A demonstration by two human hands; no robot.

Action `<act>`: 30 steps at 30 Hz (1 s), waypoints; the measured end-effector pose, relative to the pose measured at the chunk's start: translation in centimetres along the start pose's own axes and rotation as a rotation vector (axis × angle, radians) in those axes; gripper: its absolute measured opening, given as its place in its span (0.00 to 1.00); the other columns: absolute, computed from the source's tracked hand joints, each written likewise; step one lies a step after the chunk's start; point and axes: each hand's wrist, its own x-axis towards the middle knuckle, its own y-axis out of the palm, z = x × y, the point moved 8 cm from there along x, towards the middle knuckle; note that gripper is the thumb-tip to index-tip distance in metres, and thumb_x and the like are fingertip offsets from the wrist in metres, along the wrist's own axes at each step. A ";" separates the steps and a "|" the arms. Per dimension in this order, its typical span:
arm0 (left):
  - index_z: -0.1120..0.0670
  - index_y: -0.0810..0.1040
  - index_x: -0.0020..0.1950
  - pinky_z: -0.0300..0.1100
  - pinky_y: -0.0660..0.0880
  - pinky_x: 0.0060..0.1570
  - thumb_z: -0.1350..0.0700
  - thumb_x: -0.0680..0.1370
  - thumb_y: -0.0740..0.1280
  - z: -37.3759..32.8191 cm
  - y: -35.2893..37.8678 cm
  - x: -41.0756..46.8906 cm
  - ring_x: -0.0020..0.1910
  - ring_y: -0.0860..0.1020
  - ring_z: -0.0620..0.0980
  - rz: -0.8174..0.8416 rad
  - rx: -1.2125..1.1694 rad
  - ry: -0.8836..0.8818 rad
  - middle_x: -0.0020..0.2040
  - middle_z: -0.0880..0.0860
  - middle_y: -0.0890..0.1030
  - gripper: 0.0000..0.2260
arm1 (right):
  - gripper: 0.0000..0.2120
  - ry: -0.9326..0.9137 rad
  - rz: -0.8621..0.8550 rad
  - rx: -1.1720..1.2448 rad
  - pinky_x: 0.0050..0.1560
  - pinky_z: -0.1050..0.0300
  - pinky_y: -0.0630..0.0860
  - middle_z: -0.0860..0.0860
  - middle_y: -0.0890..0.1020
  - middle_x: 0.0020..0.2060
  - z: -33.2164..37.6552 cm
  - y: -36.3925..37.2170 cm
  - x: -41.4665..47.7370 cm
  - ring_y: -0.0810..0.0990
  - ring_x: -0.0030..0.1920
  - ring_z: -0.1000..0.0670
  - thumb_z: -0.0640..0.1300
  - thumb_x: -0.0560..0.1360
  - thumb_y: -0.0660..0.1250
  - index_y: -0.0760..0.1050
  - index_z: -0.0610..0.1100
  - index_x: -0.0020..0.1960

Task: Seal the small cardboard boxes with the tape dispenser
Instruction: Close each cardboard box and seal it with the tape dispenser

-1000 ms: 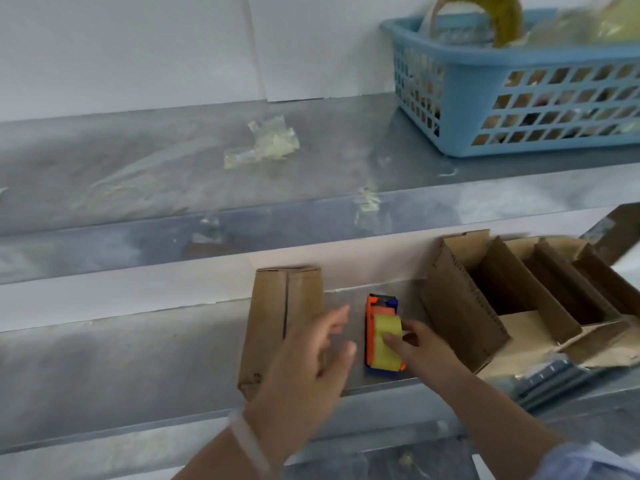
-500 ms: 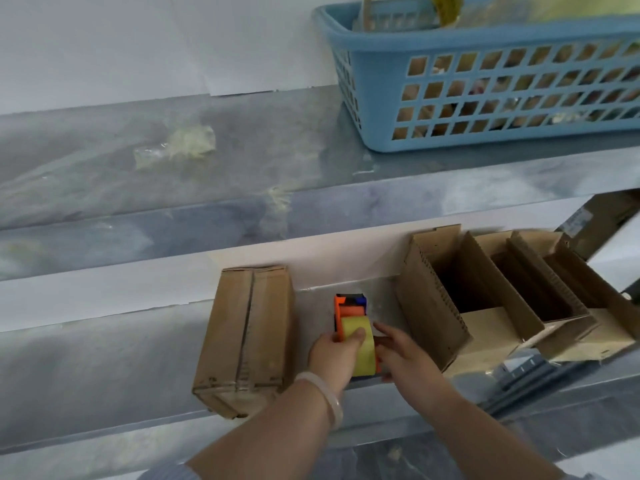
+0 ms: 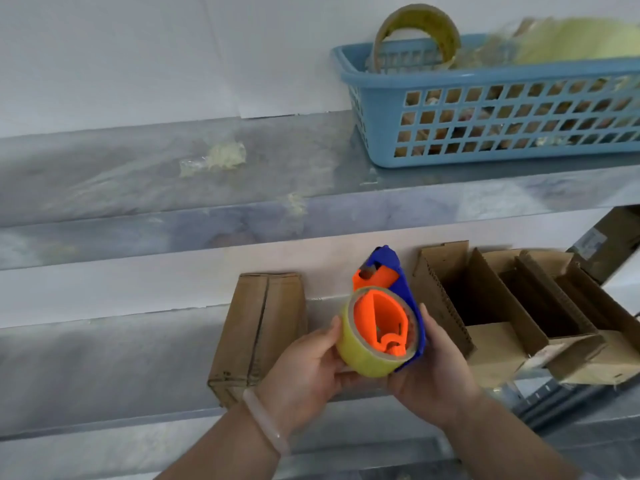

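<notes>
An orange and blue tape dispenser (image 3: 381,317) with a yellowish tape roll is lifted above the lower shelf, its open side turned toward me. My left hand (image 3: 304,368) grips the roll from the left and below. My right hand (image 3: 429,368) holds the blue frame from the right. A closed small cardboard box (image 3: 256,327) lies on the shelf just left of my hands. To the right stand several open cardboard boxes (image 3: 512,313), flaps up and overlapping one another.
A blue plastic basket (image 3: 485,109) holding a tape roll (image 3: 415,32) and crumpled plastic sits on the upper shelf at the right. Scraps of used tape (image 3: 214,157) lie on that shelf. A dark box (image 3: 609,244) leans at the far right edge.
Both hands closed on the tape dispenser where it lay on the lower shelf and raised it, tipping it so the roll's open side faces me. The boxes have not moved.
</notes>
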 end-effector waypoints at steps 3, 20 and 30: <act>0.54 0.73 0.69 0.62 0.64 0.70 0.43 0.78 0.59 0.4 -0.5 -0.6 0.67 0.73 0.58 0.033 -0.007 -0.024 0.66 0.56 0.78 0.24 | 0.39 0.029 0.047 0.019 0.53 0.45 0.79 0.37 0.77 0.63 -0.2 0.6 0.2 0.80 0.60 0.38 0.56 0.61 0.81 0.76 0.39 0.66; 0.38 0.75 0.65 0.37 0.64 0.68 0.29 0.70 0.59 -7.0 -11.5 -7.2 0.64 0.66 0.34 -0.402 1.517 0.456 0.61 0.31 0.70 0.27 | 0.38 -0.070 -0.042 -0.274 0.42 0.51 0.82 0.44 0.82 0.58 2.9 1.7 2.3 0.84 0.51 0.44 0.52 0.51 0.84 0.81 0.50 0.60; 0.42 0.81 0.56 0.32 0.71 0.52 0.37 0.77 0.61 -7.4 -8.5 -6.3 0.47 0.76 0.35 -0.528 1.201 0.526 0.43 0.38 0.80 0.15 | 0.35 -0.141 0.048 -0.694 0.44 0.62 0.80 0.48 0.85 0.53 2.8 4.3 2.7 0.84 0.50 0.50 0.63 0.46 0.83 0.85 0.52 0.50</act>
